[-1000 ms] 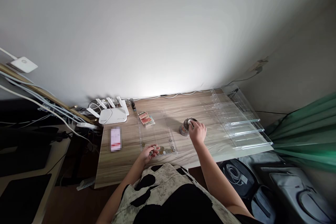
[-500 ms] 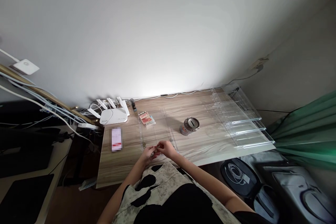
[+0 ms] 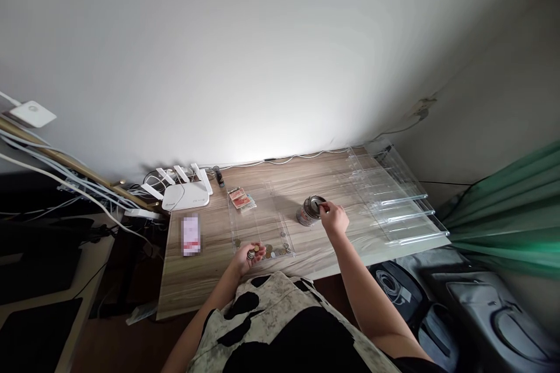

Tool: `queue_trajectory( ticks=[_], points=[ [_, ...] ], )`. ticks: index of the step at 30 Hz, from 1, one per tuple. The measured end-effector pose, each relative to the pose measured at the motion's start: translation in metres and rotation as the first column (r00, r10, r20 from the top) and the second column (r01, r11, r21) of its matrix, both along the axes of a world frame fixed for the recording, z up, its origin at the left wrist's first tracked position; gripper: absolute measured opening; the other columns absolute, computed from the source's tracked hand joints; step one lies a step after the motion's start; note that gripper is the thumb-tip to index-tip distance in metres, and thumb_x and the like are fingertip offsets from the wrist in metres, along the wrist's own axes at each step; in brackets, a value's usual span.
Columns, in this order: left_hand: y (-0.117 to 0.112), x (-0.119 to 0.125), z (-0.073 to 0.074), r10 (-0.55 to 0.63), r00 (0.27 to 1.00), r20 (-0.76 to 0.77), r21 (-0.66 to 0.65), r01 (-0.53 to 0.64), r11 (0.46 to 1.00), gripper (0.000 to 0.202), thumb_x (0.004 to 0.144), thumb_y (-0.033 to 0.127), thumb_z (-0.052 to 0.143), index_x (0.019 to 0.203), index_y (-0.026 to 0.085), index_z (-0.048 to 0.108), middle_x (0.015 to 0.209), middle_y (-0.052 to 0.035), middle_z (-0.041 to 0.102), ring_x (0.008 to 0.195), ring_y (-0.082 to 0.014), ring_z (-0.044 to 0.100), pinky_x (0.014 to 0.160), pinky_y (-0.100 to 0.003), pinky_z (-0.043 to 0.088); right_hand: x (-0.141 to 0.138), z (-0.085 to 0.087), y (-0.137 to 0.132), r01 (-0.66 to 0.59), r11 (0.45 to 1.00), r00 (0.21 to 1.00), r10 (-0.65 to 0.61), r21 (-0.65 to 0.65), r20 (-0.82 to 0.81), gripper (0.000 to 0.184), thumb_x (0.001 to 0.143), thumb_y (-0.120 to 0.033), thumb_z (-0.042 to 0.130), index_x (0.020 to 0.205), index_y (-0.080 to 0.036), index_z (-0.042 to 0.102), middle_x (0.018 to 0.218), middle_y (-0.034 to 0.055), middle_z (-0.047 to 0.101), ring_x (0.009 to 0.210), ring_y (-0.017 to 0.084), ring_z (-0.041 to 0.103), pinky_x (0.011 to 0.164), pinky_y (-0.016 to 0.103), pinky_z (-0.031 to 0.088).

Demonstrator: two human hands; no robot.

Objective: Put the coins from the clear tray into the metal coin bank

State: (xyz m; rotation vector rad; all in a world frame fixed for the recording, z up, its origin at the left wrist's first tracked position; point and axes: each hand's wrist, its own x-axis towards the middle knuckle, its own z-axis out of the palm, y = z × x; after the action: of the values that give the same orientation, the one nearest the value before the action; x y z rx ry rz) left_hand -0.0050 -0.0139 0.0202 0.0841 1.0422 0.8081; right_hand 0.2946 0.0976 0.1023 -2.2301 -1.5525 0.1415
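My left hand (image 3: 248, 256) rests at the near end of a clear tray (image 3: 258, 221) and is cupped round several coins. More loose coins (image 3: 277, 250) lie in the tray beside it. My right hand (image 3: 335, 215) is stretched to a small metal tin (image 3: 310, 211) with a slot in its lid. Its fingertips are pinched together over the lid, touching it; what they hold is too small to make out. A little stack of banknotes (image 3: 241, 198) lies at the tray's far end.
A wooden desk (image 3: 210, 268) stands against the wall. A white router (image 3: 184, 193) with cables sits at its back left, a phone (image 3: 191, 234) on its left, and a clear acrylic tiered rack (image 3: 394, 198) on its right. Bags lie on the floor to the right.
Half a second ago both hands met over the coins at the tray's near end. My right hand has since gone out to the tin's lid; my left hand stayed in place.
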Motion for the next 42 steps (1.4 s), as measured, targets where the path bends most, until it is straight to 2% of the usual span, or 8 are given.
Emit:
queue_trajectory(
  ticks=[9,14,18,21,29,34,37,42],
  points=[
    [-0.003,0.004,-0.001,-0.047,0.994,-0.098,0.086,0.056,0.995,0.015,0.077,0.018,0.068,0.089,0.013,0.059,0.09,-0.0102,0.07,0.069,-0.0135,0.067,0.058,-0.02,0.049,-0.008,-0.003,0.003,-0.081,0.99,0.994,0.071,0.112,0.087,0.025,0.08,-0.025,0.05,0.092,-0.019,0.071,0.089,0.0095,0.069,0.09,0.023,0.053,0.064,0.029,0.036],
    [-0.004,0.003,-0.007,-0.059,0.989,-0.136,0.1,0.073,0.992,0.013,0.077,0.021,0.068,0.08,0.015,0.057,0.086,-0.0091,0.07,0.071,-0.014,0.067,0.059,-0.02,0.047,-0.055,-0.001,-0.021,-0.276,0.95,0.946,0.295,0.145,-0.133,0.036,0.087,-0.03,0.04,0.107,-0.017,0.067,0.099,0.0104,0.068,0.087,0.02,0.057,0.074,0.029,0.043],
    [-0.002,0.008,-0.008,-0.072,0.987,-0.146,0.1,0.087,0.991,0.015,0.077,0.024,0.069,0.08,0.015,0.058,0.081,-0.006,0.069,0.071,-0.0133,0.066,0.06,-0.021,0.046,-0.117,-0.02,-0.062,-0.688,0.713,0.676,0.563,-0.133,-0.475,0.032,0.084,-0.037,0.05,0.101,-0.02,0.07,0.083,0.0067,0.069,0.068,0.018,0.059,0.064,0.028,0.045],
    [-0.002,0.012,-0.007,-0.049,0.986,-0.16,0.1,0.065,0.993,0.017,0.075,0.026,0.071,0.08,0.015,0.059,0.072,-0.0008,0.065,0.061,-0.0092,0.06,0.058,-0.02,0.046,-0.143,-0.035,-0.083,-0.759,0.625,0.615,0.599,-0.18,-0.513,0.022,0.079,-0.033,0.057,0.093,-0.023,0.072,0.085,0.0052,0.069,0.073,0.019,0.061,0.065,0.029,0.045],
    [-0.004,0.011,-0.001,-0.034,0.992,-0.121,0.054,0.041,0.998,0.015,0.083,0.029,0.062,0.083,0.015,0.059,0.077,-0.0027,0.066,0.065,-0.0111,0.063,0.061,-0.022,0.049,-0.143,-0.042,-0.089,-0.724,0.642,0.681,0.607,-0.253,-0.41,0.014,0.075,-0.018,0.057,0.077,-0.024,0.069,0.083,0.0001,0.069,0.08,0.018,0.061,0.068,0.026,0.044],
    [0.001,0.007,0.0,0.038,0.998,-0.046,0.052,-0.036,0.998,0.022,0.089,0.033,0.052,0.076,0.015,0.055,0.076,-0.0065,0.066,0.069,-0.0152,0.065,0.062,-0.024,0.05,-0.139,-0.039,-0.082,-0.595,0.802,0.677,0.457,-0.062,-0.577,0.024,0.082,-0.035,0.053,0.081,-0.019,0.071,0.078,0.0056,0.071,0.068,0.017,0.061,0.063,0.026,0.046],
    [0.002,0.004,-0.002,0.047,0.999,-0.002,0.017,-0.047,0.999,0.026,0.091,0.033,0.047,0.074,0.014,0.055,0.072,-0.0074,0.065,0.062,-0.0132,0.063,0.057,-0.022,0.048,-0.111,-0.03,-0.062,-0.357,0.931,0.766,0.339,0.077,-0.547,0.034,0.085,-0.041,0.046,0.089,-0.018,0.071,0.083,0.0084,0.072,0.069,0.018,0.06,0.064,0.028,0.047],
    [0.004,0.001,-0.001,0.081,0.996,0.024,-0.042,-0.08,0.996,0.019,0.088,0.02,0.044,0.073,0.014,0.054,0.07,-0.0064,0.063,0.058,-0.0117,0.06,0.054,-0.021,0.046,-0.033,-0.009,-0.027,-0.193,0.966,0.96,0.222,0.172,-0.168,0.032,0.086,-0.036,0.046,0.096,-0.018,0.071,0.088,0.0089,0.07,0.079,0.019,0.059,0.069,0.027,0.042]
  ],
)
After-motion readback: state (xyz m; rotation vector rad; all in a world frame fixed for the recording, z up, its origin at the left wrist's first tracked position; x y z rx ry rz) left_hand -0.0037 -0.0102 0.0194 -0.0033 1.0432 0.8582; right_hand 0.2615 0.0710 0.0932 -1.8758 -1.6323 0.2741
